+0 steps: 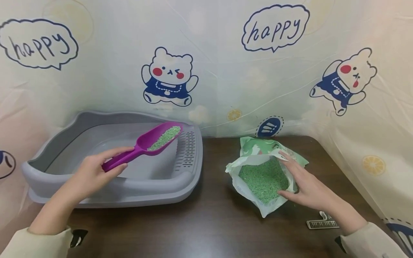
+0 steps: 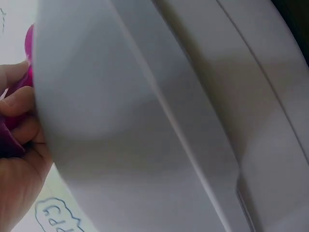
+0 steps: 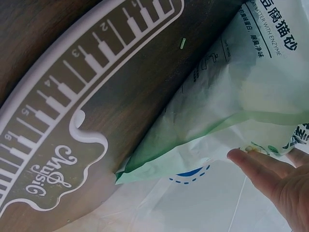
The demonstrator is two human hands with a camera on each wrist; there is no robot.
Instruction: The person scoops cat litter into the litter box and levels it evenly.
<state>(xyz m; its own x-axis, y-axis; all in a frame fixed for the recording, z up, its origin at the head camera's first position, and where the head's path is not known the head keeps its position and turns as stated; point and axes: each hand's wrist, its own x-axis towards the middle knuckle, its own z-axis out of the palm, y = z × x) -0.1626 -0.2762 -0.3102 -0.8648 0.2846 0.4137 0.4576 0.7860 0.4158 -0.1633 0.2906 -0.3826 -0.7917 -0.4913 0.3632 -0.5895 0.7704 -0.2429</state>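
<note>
My left hand (image 1: 90, 175) grips the handle of a purple scoop (image 1: 142, 145) loaded with green cat litter pellets. The scoop is held over the grey litter box (image 1: 113, 193) on the left, its blade tipped toward the slotted step. In the left wrist view the box's outer wall (image 2: 120, 121) hides much of the scoop. On the right stands an opened bag of cat litter (image 1: 237, 181), full of green pellets (image 1: 262, 179). My right hand (image 1: 308, 186) rests at the bag's right rim, fingers extended and spread, thumb by the opening.
A small music-themed ruler (image 1: 322, 224) with piano-key markings lies near my right wrist. One loose pellet (image 3: 183, 43) is on the dark wooden table (image 1: 209, 229). A cartoon-printed sheet (image 1: 219, 79) hangs behind and along both sides.
</note>
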